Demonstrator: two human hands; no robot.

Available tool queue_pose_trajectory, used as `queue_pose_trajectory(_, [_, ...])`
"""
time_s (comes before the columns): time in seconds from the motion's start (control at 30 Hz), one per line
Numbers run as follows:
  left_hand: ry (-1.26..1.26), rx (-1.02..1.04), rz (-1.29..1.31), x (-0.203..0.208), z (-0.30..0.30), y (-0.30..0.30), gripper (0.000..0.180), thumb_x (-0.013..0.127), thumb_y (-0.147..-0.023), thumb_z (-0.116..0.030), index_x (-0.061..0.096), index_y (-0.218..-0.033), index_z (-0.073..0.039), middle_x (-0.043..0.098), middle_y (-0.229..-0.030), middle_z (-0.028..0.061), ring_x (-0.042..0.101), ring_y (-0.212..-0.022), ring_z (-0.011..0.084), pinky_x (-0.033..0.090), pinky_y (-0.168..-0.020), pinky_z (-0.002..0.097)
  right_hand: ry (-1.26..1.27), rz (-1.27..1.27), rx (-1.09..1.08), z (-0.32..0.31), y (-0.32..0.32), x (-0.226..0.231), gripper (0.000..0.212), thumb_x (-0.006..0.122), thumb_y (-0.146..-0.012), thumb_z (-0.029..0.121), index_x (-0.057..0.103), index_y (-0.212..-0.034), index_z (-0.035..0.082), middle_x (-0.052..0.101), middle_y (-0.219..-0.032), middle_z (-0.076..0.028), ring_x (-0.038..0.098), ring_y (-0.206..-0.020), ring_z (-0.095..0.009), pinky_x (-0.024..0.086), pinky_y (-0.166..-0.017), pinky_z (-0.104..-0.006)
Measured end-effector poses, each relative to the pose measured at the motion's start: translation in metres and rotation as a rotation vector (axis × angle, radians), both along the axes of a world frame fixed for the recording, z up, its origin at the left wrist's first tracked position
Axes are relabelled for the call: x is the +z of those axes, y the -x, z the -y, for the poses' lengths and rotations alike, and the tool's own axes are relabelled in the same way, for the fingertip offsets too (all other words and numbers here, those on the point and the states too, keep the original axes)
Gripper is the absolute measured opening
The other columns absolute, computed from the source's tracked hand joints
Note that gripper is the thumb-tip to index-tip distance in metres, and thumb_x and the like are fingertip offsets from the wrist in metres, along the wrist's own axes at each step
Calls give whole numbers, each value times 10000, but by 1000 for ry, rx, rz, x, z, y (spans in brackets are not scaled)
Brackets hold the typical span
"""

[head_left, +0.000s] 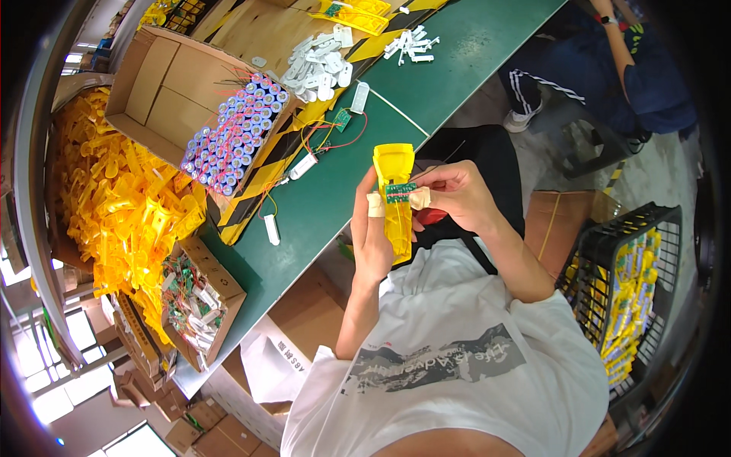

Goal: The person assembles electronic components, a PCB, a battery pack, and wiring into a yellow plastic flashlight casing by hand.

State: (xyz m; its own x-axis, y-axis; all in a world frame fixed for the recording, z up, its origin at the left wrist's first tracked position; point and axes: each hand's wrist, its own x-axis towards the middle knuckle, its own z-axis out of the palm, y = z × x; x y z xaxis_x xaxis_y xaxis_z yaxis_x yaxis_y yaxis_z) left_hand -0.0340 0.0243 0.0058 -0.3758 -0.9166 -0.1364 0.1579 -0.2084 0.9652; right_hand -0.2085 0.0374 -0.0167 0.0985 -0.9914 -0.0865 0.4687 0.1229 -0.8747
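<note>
My left hand (369, 247) is wrapped around a yellow plastic housing (394, 161), a long flashlight-like half shell with a flared far end. Pinched in the fingertips of my right hand (463, 199) is a small green circuit board (400, 193), lying across the shell's middle. Whether the board is seated in the shell or only rests over it, I cannot tell. Pale tape or finger covers wrap a finger on each hand. On the green table (304, 247) beyond my left hand lie white plastic pieces (303, 166) with wires and another green board (343, 119).
A cardboard box holds purple battery cells (236, 133) with red wires. White plastic parts (320, 65) are heaped behind it. Yellow shells (126, 221) pile up at the left, above a box of wired boards (194, 305). At right stands a black crate (609, 282); another person (609, 84) sits beyond.
</note>
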Motion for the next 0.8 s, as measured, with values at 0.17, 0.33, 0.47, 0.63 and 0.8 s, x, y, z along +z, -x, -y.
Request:
queue_pose_trajectory(0.17, [9,39,-8,-6,-1,1,510,336,-1063,-352,329,-1443,-11,641,-1047,174,669,-654,221,552,-522,289,46,-133,-154,1,-10,-5,205,739,-860,47,718,-1041,-47,720,-863,-80,654,-734,-74,514,-598,-202])
queue_pose_trajectory(0.33, [36,52,-12,-9,-1,-1,487,339,-1063,-337,342,-1424,-10,636,-1061,176,671,-659,227,553,-525,294,-21,-205,-140,-2,-11,-7,207,750,-856,66,722,-1034,-36,725,-838,-69,652,-696,-63,490,-533,-188])
queue_pose_trajectory(0.47, [36,51,-5,-12,-2,-2,452,344,-1063,-330,373,-1376,-5,634,-1055,171,671,-670,225,555,-538,295,-29,-169,-152,-4,-13,-9,203,751,-857,68,723,-1030,-36,728,-845,-77,656,-705,-66,496,-544,-188])
queue_pose_trajectory(0.63, [37,54,-19,-15,-2,-3,426,361,-1060,-334,392,-1330,-5,634,-1033,163,668,-679,217,555,-545,292,-16,-157,-152,-2,-14,-9,198,751,-853,51,722,-1025,-42,726,-851,-80,657,-726,-71,518,-607,-196])
queue_pose_trajectory(0.8, [52,56,-2,-13,1,-3,435,371,-1058,-349,391,-1325,-7,637,-1004,161,667,-691,210,552,-547,287,-30,-138,-136,2,-13,-8,199,755,-845,37,722,-1023,-47,719,-839,-75,654,-730,-76,528,-641,-204])
